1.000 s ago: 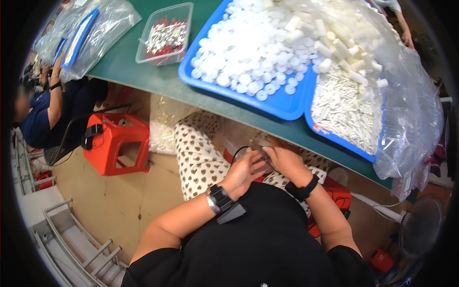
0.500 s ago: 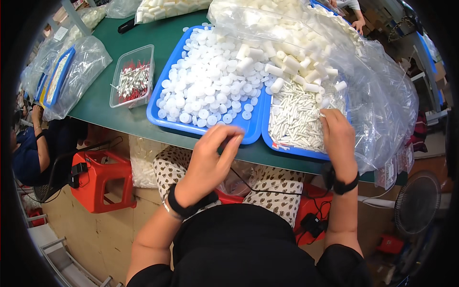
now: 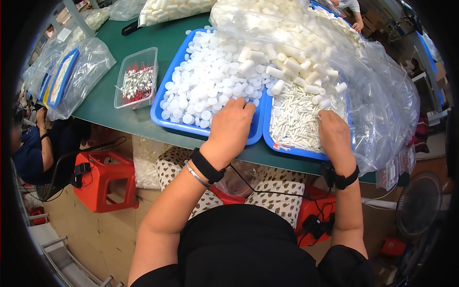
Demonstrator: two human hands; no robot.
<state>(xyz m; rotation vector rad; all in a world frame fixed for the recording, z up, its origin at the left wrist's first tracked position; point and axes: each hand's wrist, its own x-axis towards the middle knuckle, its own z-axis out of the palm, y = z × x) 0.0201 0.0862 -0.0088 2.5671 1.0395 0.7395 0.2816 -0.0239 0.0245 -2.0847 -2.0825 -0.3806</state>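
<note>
My left hand hangs over the right part of a blue tray. Its fingers are bent and drawn together beside the heap of white translucent discs; what they hold, if anything, is hidden. My right hand is above the smaller blue tray, which holds many slim white rods. Its thumb and fingers are pinched together near thick cream foam cylinders at the back of that tray. Whatever lies in this pinch cannot be made out.
A clear plastic box with red and white small parts stands left of the discs. A big clear bag of foam cylinders leans over both trays. A red stool, a fan and a person are around the table.
My left hand has moved forward and right, from the tray's front edge to over the discs. My right hand has shifted only slightly. The whole view has moved a little.
</note>
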